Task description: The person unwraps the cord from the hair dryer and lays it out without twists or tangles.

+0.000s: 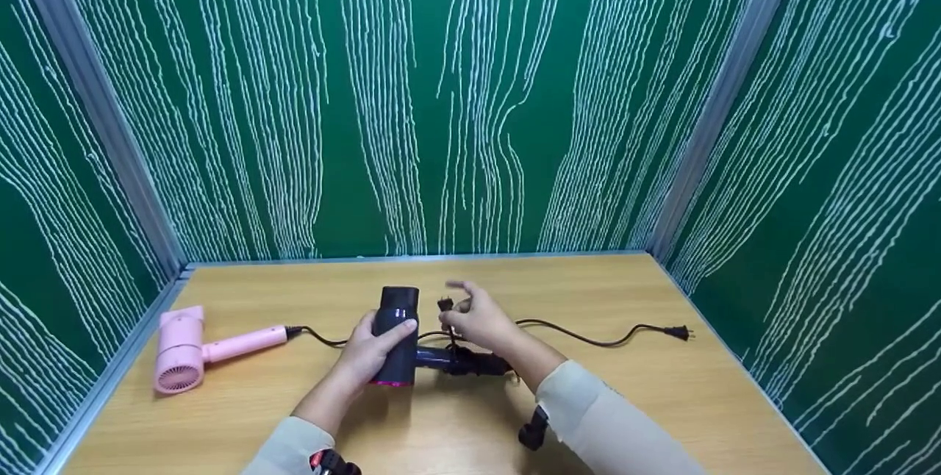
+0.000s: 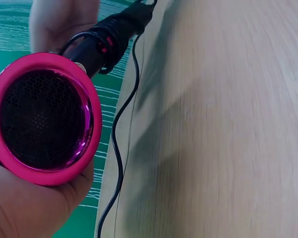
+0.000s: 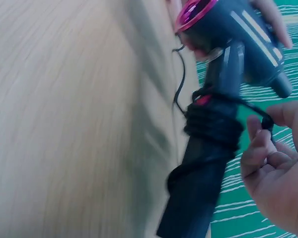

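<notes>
The black hair dryer (image 1: 401, 354) is held over the middle of the bench (image 1: 235, 423), between the two hands. Its barrel is pointed away from the person, with the magenta intake ring (image 2: 45, 176) and the dark mesh (image 2: 39, 119) facing back. The handle (image 1: 435, 359) extends to the right.

Left hand (image 1: 367, 351): the fingers are curled round the barrel, and the thumb lies across its upper surface. The grip is closed to the width of the barrel.

Right hand (image 1: 481, 320): positioned above the handle. The thumb and fingers pinch the free end of the black cord (image 3: 213, 124) just beside its two-pin plug (image 1: 445, 304); one finger is extended clear of the pinch. The remainder of this cord is wound in several turns around the handle.

The pink hair dryer (image 1: 181, 348) lies on the left side of the bench, well apart from the hands, its handle directed right. A thin black lead (image 1: 603, 344) runs along the bench on the right and terminates in a second plug (image 1: 678, 332). Green panels (image 1: 434, 129) with wavy white lines enclose the bench.
</notes>
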Tool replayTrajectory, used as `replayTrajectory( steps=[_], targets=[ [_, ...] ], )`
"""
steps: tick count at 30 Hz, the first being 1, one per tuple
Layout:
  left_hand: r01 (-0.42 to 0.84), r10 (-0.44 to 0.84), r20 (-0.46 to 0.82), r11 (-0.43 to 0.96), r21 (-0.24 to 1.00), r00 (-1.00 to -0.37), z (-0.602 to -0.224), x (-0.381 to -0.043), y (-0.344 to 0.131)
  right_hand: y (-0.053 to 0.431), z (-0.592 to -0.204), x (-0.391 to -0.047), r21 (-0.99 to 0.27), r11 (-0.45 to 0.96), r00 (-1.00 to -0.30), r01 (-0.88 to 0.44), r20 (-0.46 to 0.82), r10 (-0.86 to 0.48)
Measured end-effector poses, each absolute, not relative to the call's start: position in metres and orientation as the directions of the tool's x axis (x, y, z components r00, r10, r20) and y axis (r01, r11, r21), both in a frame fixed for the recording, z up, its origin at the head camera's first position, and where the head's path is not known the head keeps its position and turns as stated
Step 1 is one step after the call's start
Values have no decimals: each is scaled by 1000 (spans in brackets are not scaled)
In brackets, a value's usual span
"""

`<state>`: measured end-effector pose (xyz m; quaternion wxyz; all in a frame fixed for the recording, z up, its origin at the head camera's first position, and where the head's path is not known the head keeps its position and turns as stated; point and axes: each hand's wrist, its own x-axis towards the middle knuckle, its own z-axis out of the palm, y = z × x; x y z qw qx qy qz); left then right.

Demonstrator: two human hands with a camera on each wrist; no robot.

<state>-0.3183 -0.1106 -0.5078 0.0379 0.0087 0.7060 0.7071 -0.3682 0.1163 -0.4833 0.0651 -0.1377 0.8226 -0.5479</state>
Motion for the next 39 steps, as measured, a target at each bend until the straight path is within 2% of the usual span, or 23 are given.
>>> replayTrajectory(
  steps=[12, 18, 24, 33, 39],
  targets=[
    [-28, -96, -22, 64, 998, -995, -499, -320, -113, 113, -447, -350, -997, -22, -973, -69, 72, -217],
    [-6, -153, 4, 69, 998, -988, -495, -324, -116, 112, -433, -336, -989, -129, -972, -77, 103, -209],
    [16, -185, 28, 67, 998, -982, -490, -327, -118, 109, -427, -320, -971, -235, -957, -36, 102, -272],
    [10, -212, 11, 6, 1000, -977, -480, -329, -126, 113, -438, -311, -955, -292, -918, 47, 74, -390],
    [40, -219, 26, -58, 998, -975, -471, -328, -128, 114, -450, -306, -959, -263, -852, 106, 49, -521]
  ],
)
